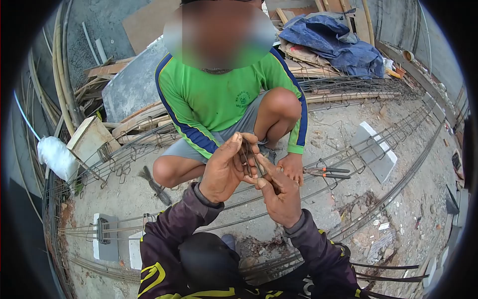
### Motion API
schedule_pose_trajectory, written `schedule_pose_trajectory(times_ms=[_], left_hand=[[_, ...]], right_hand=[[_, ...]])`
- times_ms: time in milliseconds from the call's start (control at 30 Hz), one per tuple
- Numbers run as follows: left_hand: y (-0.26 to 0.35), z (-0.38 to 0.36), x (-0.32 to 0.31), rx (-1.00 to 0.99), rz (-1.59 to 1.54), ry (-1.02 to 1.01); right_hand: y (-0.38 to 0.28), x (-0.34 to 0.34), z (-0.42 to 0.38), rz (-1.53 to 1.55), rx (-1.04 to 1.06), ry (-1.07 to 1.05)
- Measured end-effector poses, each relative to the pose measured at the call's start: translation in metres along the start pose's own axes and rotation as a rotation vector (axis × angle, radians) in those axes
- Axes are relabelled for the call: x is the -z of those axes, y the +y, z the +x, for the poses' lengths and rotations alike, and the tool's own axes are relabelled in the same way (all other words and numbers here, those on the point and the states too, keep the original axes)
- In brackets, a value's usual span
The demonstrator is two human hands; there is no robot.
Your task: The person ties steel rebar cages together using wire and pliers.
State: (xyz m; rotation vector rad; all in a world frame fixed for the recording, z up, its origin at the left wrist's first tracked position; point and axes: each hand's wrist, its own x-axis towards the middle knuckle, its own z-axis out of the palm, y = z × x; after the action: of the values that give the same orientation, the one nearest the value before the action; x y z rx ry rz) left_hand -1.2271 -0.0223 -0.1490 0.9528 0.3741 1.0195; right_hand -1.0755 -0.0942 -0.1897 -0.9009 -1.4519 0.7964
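In front of my chest, my left hand (pixel 221 169) is closed around dark bent wire (pixel 246 155), thumb at the top and fingers curled behind it. My right hand (pixel 283 195) pinches at the lower end of the same wire between thumb and fingers. Part of the wire is hidden by my fingers, so its full shape cannot be made out. Long thin steel bars (pixel 239 201) run across below both hands. A co-worker in a green long-sleeved shirt (pixel 224 99) squats opposite, with one hand (pixel 292 167) hanging down just beyond my right hand.
Pincers with orange handles (pixel 327 173) lie on the ground at the right. A bundle of thin wire (pixel 155 186) lies at the left. Grey blocks (pixel 105 239) sit under the bars. A blue tarp (pixel 331 42) covers a pile of boards behind the co-worker. A white bag (pixel 58 158) stands far left.
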Motion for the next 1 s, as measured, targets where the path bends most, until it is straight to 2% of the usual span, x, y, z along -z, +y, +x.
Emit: schedule_pose_trajectory(times_ms=[33,167,200,400,500,600,633,700,767,800,900,1000], left_hand=[[-0.005,0.001,-0.002,0.004,-0.002,0.005],[-0.028,-0.001,-0.024,-0.052,-0.015,0.048],[-0.035,-0.002,-0.023,-0.066,-0.020,0.014],[-0.063,0.000,-0.060,-0.211,0.123,0.121],[-0.077,0.003,-0.074,-0.249,0.200,0.069],[-0.092,0.002,-0.076,-0.218,0.168,0.028],[-0.095,0.003,-0.081,-0.207,0.141,-0.002],[-0.104,0.006,-0.096,-0.103,0.114,0.014],[-0.109,0.005,-0.095,-0.040,0.115,0.033],[-0.110,0.009,-0.096,-0.036,0.132,0.022],[-0.115,0.016,-0.098,-0.045,0.143,-0.023],[-0.118,0.016,-0.091,-0.020,0.077,-0.073]], right_hand=[[0.001,0.006,0.000,-0.039,0.058,0.014],[-0.001,0.031,-0.006,0.054,-0.044,0.002],[0.005,0.033,-0.007,0.075,0.007,0.039],[0.011,0.054,-0.020,0.087,-0.029,0.060],[0.018,0.055,-0.025,0.258,-0.040,0.122],[0.024,0.065,-0.027,0.169,0.168,0.177],[0.032,0.066,-0.028,0.189,0.170,0.172],[0.024,0.079,-0.031,0.388,-0.009,0.103],[0.028,0.090,-0.030,0.390,-0.102,0.065],[0.032,0.091,-0.029,0.431,-0.071,0.104],[0.038,0.101,-0.025,0.204,0.093,0.174],[0.035,0.114,-0.026,0.392,-0.222,0.056]])
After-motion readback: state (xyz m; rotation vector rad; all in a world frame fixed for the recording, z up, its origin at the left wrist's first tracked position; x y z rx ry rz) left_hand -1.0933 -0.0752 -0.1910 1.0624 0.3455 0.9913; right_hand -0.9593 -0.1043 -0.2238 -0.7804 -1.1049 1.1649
